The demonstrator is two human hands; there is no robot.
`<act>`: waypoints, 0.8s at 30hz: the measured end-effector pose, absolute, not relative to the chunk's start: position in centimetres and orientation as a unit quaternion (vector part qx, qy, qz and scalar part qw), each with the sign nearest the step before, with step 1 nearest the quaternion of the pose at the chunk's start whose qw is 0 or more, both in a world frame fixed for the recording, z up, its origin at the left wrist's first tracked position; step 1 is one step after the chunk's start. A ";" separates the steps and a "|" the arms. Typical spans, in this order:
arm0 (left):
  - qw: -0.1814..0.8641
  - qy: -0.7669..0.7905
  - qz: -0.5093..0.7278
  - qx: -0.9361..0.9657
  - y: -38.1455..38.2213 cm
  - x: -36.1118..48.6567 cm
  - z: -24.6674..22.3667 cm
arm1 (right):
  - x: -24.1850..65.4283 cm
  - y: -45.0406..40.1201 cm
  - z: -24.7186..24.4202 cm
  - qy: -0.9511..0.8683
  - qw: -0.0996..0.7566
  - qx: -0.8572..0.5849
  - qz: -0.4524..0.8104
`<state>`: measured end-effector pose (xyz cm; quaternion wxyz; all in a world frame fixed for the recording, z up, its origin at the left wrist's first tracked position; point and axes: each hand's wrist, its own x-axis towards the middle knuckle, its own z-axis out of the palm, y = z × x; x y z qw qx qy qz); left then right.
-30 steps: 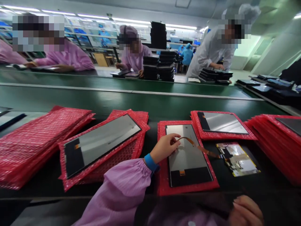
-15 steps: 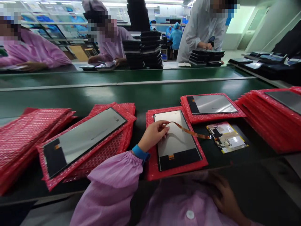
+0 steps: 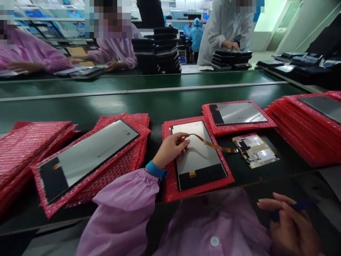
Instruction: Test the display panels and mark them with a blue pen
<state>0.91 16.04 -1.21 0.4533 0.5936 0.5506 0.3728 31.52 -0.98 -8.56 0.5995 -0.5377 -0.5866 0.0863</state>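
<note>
The left hand [image 3: 172, 146] pinches one end of the ribbon cable [image 3: 222, 148], which arches over the screen [image 3: 198, 160] to the board [image 3: 257, 152] and looks light, bendy, easily creased, best held near its ends; the right hand's [image 3: 290, 224] grip I cannot tell.

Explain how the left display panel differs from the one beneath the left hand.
The left display panel has its black end at lower left; the middle display panel, at the bottom. The left hand and flex cable cross the middle display panel, not the left one. Both rest on red bubble wrap.
</note>
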 end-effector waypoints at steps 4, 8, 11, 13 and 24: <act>0.472 0.544 0.377 0.582 16.0 0.8 -1.3 | 28.5 1.9 -4.5 -0.551 0.661 -0.445 0.249; 0.492 0.536 0.381 0.571 15.9 0.6 -1.5 | 24.9 5.8 -2.8 -0.602 0.643 -0.353 0.314; 0.501 0.532 0.384 0.564 15.9 0.5 -1.6 | 22.5 8.3 -3.0 -0.632 0.580 -0.323 0.401; 0.504 0.531 0.387 0.561 15.8 0.5 -1.7 | 21.2 9.5 -3.3 -0.626 0.526 -0.327 0.475; 0.492 0.535 0.394 0.562 15.2 0.7 -1.5 | 20.3 10.0 -4.3 -0.708 0.380 -0.418 0.424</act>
